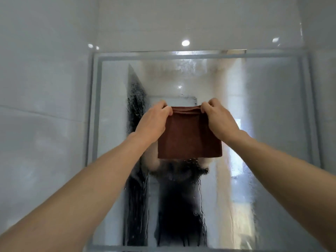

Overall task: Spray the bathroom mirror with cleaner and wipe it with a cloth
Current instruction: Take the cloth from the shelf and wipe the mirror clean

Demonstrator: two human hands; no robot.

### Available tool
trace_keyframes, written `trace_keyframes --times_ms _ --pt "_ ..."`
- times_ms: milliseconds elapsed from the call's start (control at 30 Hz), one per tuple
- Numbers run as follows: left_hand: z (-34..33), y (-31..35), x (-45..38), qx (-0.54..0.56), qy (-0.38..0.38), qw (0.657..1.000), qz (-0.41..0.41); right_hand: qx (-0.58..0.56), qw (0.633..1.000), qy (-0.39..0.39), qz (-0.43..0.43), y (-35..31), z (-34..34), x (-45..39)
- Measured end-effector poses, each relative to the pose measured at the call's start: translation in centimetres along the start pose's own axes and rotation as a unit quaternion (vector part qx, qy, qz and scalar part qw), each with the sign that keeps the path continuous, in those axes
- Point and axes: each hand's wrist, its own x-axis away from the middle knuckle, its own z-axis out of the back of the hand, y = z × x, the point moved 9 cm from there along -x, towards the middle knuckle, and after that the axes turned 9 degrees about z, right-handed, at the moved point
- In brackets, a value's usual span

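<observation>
Head view: brown cloth (189, 135) at frame centre, before wet mirror (263, 106). Left hand (154, 120) and right hand (220, 119) pinch its 2 top corners. Soft, light, limp; bunch it for wiping.

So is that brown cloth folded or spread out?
Folded: the brown cloth shows layered edges along its top, where the left hand and right hand pinch it.
</observation>
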Motion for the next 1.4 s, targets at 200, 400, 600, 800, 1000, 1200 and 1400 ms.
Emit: trace_keyframes --times_ms 200,400,600,800,1000,1200,1400 --pt "-3.4 -1.1 -2.6 -0.08 -0.027 0.996 -0.032 0.166 0.985 -0.035 -0.02 1.5 -3.5 -3.4" --pt "-3.7 0.7 -1.2 -0.199 0.061 0.976 -0.057 0.172 0.981 -0.051 -0.075 -0.8 -3.7 -3.0" --pt "-4.7 -0.6 -0.9 -0.056 0.041 0.996 0.051 -0.015 0.983 0.058 -0.173 -2.7 -7.1 0.4" --pt "-4.9 -2.4 1.1 0.056 0.003 0.998 0.002 0.003 0.967 0.134 -0.218 -4.0 -11.0 0.8" --pt "-2.8 -4.9 1.5 0.085 0.021 0.996 0.0 0.023 0.948 0.179 -0.264 -5.0 -11.7 -1.0" --pt "1.0 -10.1 1.0 0.05 0.116 0.986 0.108 0.054 0.98 0.148 -0.118 -10.8 -13.5 -3.0" --pt "1.7 -12.2 2.2 0.014 0.134 0.975 0.179 0.077 0.99 0.117 0.014 -11.1 -14.1 -2.5"
